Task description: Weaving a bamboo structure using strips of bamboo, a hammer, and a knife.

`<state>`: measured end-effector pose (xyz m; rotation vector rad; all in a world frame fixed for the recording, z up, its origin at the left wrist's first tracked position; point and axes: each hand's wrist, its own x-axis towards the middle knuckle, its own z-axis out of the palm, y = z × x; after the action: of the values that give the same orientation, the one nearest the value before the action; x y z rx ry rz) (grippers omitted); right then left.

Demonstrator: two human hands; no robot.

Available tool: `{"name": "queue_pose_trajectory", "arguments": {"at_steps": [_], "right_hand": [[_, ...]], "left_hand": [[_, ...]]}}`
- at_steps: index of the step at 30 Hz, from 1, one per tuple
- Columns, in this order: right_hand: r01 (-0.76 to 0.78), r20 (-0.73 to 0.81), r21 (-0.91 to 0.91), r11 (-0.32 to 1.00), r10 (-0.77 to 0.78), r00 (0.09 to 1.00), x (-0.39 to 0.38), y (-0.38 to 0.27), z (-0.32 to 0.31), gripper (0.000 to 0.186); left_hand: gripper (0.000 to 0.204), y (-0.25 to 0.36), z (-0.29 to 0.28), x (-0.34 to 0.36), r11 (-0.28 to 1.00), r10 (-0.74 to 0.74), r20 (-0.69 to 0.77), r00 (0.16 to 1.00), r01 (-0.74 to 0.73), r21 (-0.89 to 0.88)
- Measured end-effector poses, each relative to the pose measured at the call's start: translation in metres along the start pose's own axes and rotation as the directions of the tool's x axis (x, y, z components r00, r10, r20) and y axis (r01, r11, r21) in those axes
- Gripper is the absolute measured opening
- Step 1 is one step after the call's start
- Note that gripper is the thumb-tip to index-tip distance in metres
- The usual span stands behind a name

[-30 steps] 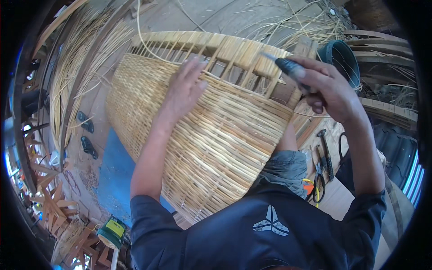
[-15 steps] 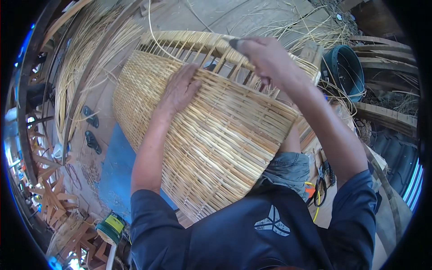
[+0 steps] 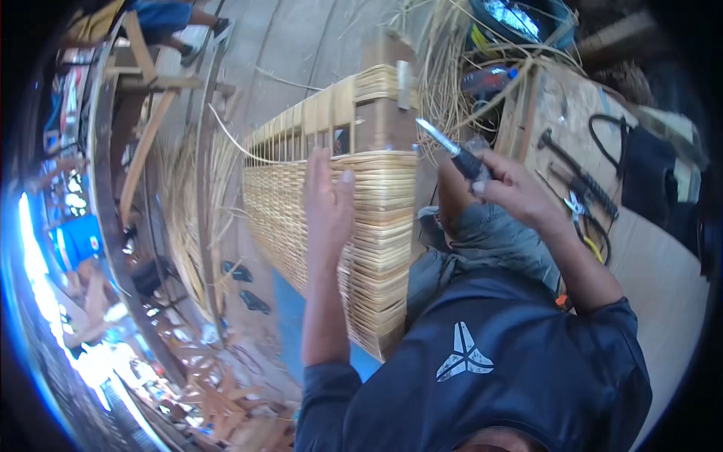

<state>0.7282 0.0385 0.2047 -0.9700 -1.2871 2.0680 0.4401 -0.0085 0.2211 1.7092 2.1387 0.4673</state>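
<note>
A woven rattan piece stands across in front of me, its end turned toward my right side. My left hand rests against the weave near its upper edge, fingers stretched out and holding nothing. Above that edge runs a gap with upright stakes, topped by a wrapped rail. A loose pale strand curves out to the left from the weave's edge. My right hand is closed round the black handle of a pointed metal tool, its tip up and left, apart from the weave.
On the wooden bench at right lie a hammer and pliers. A bottle and a dark bucket stand behind, among loose strands. Rattan bundles and sandals lie left. Another person's leg shows upper left.
The view and the woven piece have turned, so its end shows. My right hand has come away from the rail toward me with the tool. My left hand stays on the weave.
</note>
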Motion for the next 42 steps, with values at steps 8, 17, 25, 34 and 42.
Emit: {"name": "queue_pose_trajectory", "arguments": {"at_steps": [8, 17, 25, 34, 42], "right_hand": [[0.056, -0.029, -0.072, 0.996, -0.058, 0.998, -0.004, 0.092, 0.0, 0.037], [0.228, -0.4, 0.329, 0.916, -0.083, 0.913, -0.008, 0.067, 0.009, 0.04], [0.113, -0.134, 0.285, 0.952, -0.077, 0.988, -0.011, 0.073, 0.008, 0.035], [-0.063, -0.029, 0.103, 0.993, 0.066, 0.997, -0.011, 0.092, 0.003, 0.039], [0.311, -0.444, 0.101, 0.945, -0.238, 0.864, 0.015, 0.109, 0.02, 0.03]], "left_hand": [[0.064, 0.079, 0.027, 0.014, 0.994, -0.083, 0.095, 0.992, 0.088, -0.057], [0.064, 0.092, 0.033, 0.012, 0.986, -0.165, 0.104, 0.981, 0.167, -0.006], [0.055, 0.085, 0.036, 0.015, 0.99, -0.133, 0.114, 0.984, 0.138, -0.031], [0.059, 0.081, 0.035, 0.016, 0.991, -0.129, 0.099, 0.987, 0.126, 0.034], [0.064, 0.104, 0.03, 0.014, 0.982, -0.188, 0.084, 0.979, 0.188, 0.01]]}}
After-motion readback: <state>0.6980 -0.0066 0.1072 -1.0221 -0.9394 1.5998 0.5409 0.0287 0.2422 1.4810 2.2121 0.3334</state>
